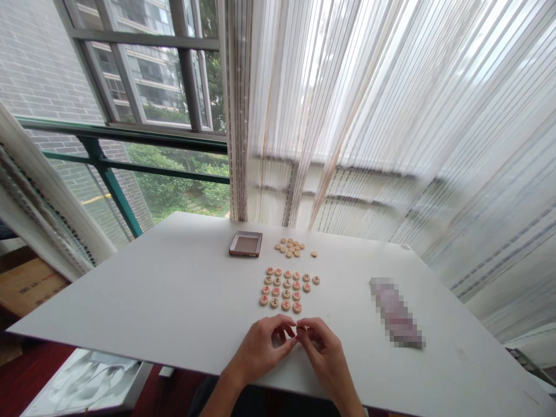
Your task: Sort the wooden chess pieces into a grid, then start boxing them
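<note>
My left hand [266,343] and my right hand [324,347] meet over the near part of the white table [174,301]. Pinched in the right thumb and fingers is a Chinese chess piece [300,329], mostly covered. The curled left thumb and index finger close on its left side. Just beyond my fingers, round wooden Chinese chess pieces [286,293] lie face up in rows, with red or black characters. Farther back, a loose cluster of plain-topped pieces [290,248] sits, and one single piece [314,254] lies to its right.
A shallow open box [246,244] stands left of the far cluster. On the right side of the table lies a blurred pinkish object [396,313]. Sheer curtains [347,145] hang behind the far edge. A cardboard box [35,278] is at the left.
</note>
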Tool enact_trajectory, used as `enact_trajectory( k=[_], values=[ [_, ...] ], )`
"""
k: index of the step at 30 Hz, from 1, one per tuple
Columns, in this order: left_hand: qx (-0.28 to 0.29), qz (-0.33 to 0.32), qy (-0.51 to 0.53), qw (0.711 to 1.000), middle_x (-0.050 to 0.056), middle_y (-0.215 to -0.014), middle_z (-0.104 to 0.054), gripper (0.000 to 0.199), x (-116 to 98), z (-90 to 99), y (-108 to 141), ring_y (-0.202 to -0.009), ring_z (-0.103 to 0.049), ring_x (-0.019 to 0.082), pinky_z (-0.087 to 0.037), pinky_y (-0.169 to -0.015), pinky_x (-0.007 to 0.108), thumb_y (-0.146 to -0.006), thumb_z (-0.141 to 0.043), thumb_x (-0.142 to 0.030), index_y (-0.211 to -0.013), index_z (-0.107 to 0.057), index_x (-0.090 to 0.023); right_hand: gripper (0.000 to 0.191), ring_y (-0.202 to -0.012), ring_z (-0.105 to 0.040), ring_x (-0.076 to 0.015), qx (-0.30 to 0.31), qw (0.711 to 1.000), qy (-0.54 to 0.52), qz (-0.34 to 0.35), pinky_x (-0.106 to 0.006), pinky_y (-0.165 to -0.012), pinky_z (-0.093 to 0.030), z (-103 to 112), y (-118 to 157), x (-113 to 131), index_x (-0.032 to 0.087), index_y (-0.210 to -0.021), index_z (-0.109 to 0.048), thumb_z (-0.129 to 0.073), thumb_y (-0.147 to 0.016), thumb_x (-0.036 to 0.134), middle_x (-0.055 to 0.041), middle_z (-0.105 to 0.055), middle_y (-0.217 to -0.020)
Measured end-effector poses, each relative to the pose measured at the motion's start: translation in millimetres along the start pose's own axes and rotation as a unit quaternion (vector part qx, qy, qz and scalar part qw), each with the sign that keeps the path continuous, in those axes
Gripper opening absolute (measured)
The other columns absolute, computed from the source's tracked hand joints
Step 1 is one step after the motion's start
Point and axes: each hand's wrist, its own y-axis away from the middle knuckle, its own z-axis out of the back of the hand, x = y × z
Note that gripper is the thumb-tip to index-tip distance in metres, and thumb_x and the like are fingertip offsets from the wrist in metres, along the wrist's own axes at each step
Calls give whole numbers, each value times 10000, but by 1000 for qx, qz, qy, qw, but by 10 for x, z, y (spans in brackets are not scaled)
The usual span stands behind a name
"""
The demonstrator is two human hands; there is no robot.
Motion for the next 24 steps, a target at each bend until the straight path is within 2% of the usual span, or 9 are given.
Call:
enact_trajectory(
  k=[11,17,24],
  values=[
    [-16,-1,-27,1000,-13,-898,-742,167,27,3,1,-768,-678,143,-526,-771,231,-906,-608,-267,-1056,-680,-247,199,-914,-688,-219,8,1000,-5,11,-306,-851,-569,10,-1,-77,223,-1094,-663,-622,-930,327,-69,-693,-1014],
    [-22,1,-45,999,-10,-874,-732,158,29,-8,2,-757,-664,151,-518,-761,235,-913,-587,-255,-1034,-688,-247,177,-878,-694,-214,6,1000,-11,-7,-294,-820,-560,6,-17,-82,216,-1035,-669,-624,-931,353,-62,-703,-943],
    [-26,-3,-50,998,-12,-862,-730,144,30,-13,-10,-744,-655,151,-511,-746,234,-921,-580,-270,-1003,-695,-250,239,-792,-686,-214,0,998,-51,-41,-309,-760,-553,45,-25,-31,202,-961,-682,-649,-910,433,-59,-712,-860]
  ],
)
